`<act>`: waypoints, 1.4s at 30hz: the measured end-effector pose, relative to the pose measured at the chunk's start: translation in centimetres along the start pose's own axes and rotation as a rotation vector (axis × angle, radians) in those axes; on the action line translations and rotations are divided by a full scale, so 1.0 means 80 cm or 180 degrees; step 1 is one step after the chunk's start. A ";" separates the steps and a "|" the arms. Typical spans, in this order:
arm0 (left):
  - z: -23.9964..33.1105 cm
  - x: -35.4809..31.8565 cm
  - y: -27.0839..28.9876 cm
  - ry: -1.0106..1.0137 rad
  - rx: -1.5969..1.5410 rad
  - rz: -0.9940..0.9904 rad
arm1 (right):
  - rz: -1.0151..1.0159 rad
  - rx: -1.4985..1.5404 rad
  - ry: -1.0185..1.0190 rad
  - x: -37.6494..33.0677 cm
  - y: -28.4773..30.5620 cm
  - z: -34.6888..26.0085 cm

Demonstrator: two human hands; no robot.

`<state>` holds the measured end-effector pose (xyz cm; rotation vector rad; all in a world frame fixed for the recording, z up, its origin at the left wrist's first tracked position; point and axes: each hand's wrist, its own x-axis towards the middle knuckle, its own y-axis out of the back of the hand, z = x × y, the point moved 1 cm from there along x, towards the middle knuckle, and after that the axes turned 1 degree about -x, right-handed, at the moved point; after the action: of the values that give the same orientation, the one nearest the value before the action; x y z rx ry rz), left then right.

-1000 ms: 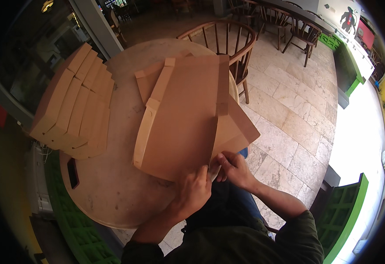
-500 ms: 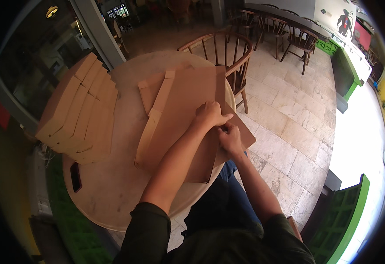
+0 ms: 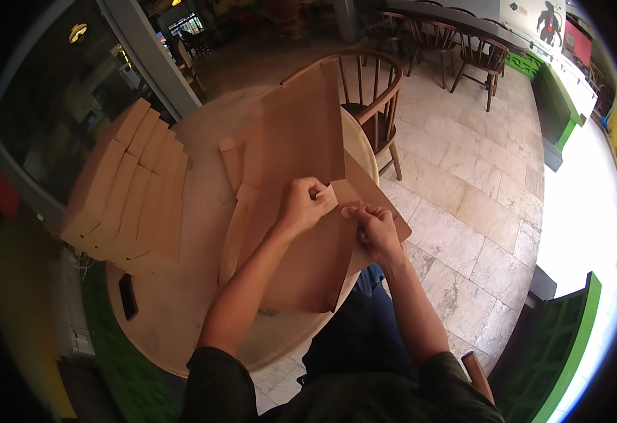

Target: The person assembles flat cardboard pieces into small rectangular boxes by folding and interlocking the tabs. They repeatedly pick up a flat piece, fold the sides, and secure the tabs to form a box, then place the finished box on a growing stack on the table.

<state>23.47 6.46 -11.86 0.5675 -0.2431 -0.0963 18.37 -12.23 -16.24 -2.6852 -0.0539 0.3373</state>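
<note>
A partly folded brown cardboard box (image 3: 298, 261) lies in front of me on the round table (image 3: 160, 331), its far panel (image 3: 298, 130) tilted up. My left hand (image 3: 303, 206) pinches a small corner flap (image 3: 331, 198) of this box, at the crease between the far panel and the near one. Close to its right, my right hand (image 3: 379, 229) is closed, thumb and forefinger pressed at the edge of the right side panel. That panel (image 3: 379, 194) sticks out past the table edge. The left fingers partly hide the fold.
Several folded cardboard boxes (image 3: 128, 187) are stacked at the left of the table. A dark phone (image 3: 128, 296) lies near the left edge. Beyond the table stands a wooden chair (image 3: 382, 106); more chairs and a long table (image 3: 463, 25) are farther back.
The box's far panel has lifted from nearly flat to tilted up. My hands have moved apart slightly, and the small corner flap now shows in my left fingers.
</note>
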 end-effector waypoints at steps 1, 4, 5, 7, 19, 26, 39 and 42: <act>0.002 -0.013 -0.002 -0.0019 0.0002 0.0021 | 0.0051 0.0000 -0.0006 -0.002 -0.002 0.001; 0.010 -0.046 -0.007 -0.0141 -0.0051 -0.0049 | -0.0079 0.0187 0.0039 -0.008 -0.013 0.011; 0.011 -0.054 -0.008 -0.0137 -0.0092 -0.0109 | -0.0062 0.0341 0.0055 -0.010 -0.016 0.015; 0.013 -0.065 -0.008 -0.0145 -0.0221 -0.0078 | -0.0025 0.0614 0.0030 -0.013 -0.023 0.023; 0.005 -0.071 -0.003 -0.0195 -0.0495 -0.0031 | 0.0345 0.0161 0.0255 -0.021 -0.034 0.019; -0.011 -0.067 -0.015 -0.0456 -0.0861 -0.0127 | 0.0568 0.0501 0.0230 -0.022 -0.040 0.026; 0.005 -0.070 -0.002 -0.0035 -0.1131 -0.0547 | -0.0420 -0.0225 0.0186 -0.018 -0.009 0.014; 0.009 -0.068 0.001 -0.0107 -0.1028 -0.0624 | -0.0374 -0.0194 0.0118 -0.025 -0.012 0.011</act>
<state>18.04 6.99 -12.34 0.2670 -0.1987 -0.3291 16.23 -11.19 -16.16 -2.7328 -0.2131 0.2529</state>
